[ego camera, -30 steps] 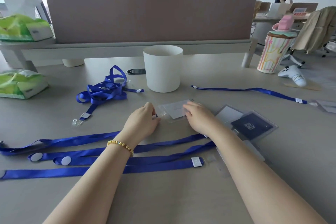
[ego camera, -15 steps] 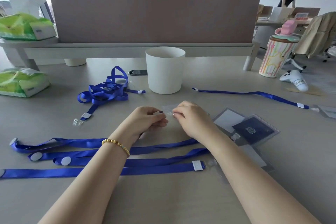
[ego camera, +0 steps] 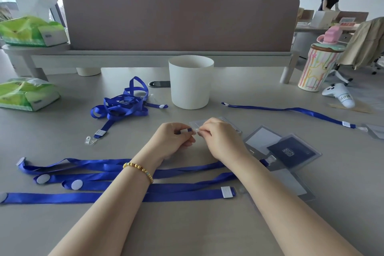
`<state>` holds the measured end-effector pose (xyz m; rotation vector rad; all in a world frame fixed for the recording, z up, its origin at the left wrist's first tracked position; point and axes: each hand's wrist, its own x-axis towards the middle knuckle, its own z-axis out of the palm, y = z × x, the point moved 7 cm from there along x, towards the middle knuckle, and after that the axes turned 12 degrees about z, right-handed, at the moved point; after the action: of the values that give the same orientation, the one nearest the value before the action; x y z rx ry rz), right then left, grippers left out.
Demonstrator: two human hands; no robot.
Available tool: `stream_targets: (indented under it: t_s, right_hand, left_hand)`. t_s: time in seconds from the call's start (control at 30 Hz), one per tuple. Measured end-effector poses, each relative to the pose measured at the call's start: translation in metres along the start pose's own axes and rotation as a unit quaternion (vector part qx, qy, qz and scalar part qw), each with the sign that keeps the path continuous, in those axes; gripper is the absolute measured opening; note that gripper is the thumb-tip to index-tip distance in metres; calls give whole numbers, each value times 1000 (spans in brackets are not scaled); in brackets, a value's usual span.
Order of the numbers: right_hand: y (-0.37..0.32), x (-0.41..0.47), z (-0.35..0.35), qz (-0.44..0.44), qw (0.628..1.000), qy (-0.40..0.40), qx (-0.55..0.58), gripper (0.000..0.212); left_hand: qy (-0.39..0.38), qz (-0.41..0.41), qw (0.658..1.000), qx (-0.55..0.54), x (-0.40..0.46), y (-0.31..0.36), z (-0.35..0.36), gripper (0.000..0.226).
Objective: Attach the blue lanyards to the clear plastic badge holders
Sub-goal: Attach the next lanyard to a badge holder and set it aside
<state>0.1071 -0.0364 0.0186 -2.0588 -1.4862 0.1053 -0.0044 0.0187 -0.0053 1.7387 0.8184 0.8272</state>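
At the table's middle, my left hand point(ego camera: 172, 140) pinches the clip end of a blue lanyard point(ego camera: 189, 130), whose strap runs back under my wrist. My right hand point(ego camera: 220, 139) pinches the edge of a clear badge holder point(ego camera: 196, 124), mostly hidden behind its fingers. The fingertips of both hands meet. Several flat blue lanyards point(ego camera: 87, 178) lie in front of me. A tangled bundle of lanyards point(ego camera: 120, 106) sits at the left. One more lanyard point(ego camera: 291, 110) stretches to the right. More badge holders point(ego camera: 291, 151), one with a dark card, lie beside my right forearm.
A white cup point(ego camera: 191, 82) stands just behind my hands. Green tissue packs point(ego camera: 25, 93) sit at the left, a striped tumbler point(ego camera: 315, 66) and a white controller point(ego camera: 338, 94) at the right. A padded divider point(ego camera: 178, 18) closes off the back. A person works at a far desk.
Both hands have lifted the holder off the table and drawn together. The left hand has brought the lanyard's clip end up to the holder's edge, where the fingertips now meet.
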Motion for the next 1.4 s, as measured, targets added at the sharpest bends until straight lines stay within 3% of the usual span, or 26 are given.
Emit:
stream_targets:
  t_s: [0.2, 0.4, 0.53, 0.7, 0.87, 0.93, 1.07, 1.2, 1.4]
  right_hand:
    - [-2, -2, -4, -5, 1000, 24, -5, 24]
    - [-7, -4, -10, -22, 998, 54, -36, 24]
    - [-16, -9, -4, -65, 987, 57, -133, 16]
    - [-24, -13, 0, -67, 983, 48, -164, 9]
    - [-22, -11, -9, -31, 987, 90, -130, 15]
    - [-20, -10, -11, -29, 991, 96, -93, 8]
    - [-16, -10, -12, -13, 994, 90, -66, 11]
    - [-1, -3, -10, 72, 996, 53, 1, 18]
    - [18, 7, -14, 98, 991, 20, 91, 23]
  left_hand:
    - [-14, -3, 999, 31, -1, 1, 2, 18]
    - [-37, 44, 994, 97, -2, 6, 2, 24]
    - [-34, 56, 990, 124, -1, 8, 3, 22]
    - [-26, 52, 991, 120, 0, 7, 3, 22]
    - [-28, 72, 992, 96, 2, 11, 7, 25]
    - [-33, 93, 988, 117, 3, 14, 6, 24]
    - [-47, 126, 979, 155, 2, 20, 7, 24]
    - [-81, 154, 964, 203, 0, 25, 11, 26]
    - [-80, 112, 975, 176, 0, 15, 13, 28]
